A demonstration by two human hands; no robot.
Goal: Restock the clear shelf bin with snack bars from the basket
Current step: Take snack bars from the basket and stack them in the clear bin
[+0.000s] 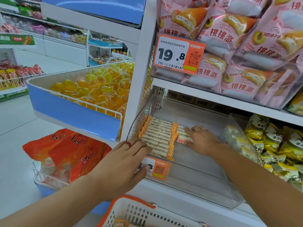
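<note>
Both hands flat on snack bars (155,136) in the clear shelf bin (205,182)

Right hand (202,140), fingers straight; bare floor right of it. Left hand (124,161) likewise, over the front edge. Bars pale, orange-checked ends.

basket (131,213) cut off at bottom edge, bin's price tag (157,168) half hidden by left hand (121,163)

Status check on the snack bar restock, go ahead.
Left hand flat on the left row of snack bars in the clear bin. Right hand pressing the second row. Basket below. Nothing in the way.
</note>
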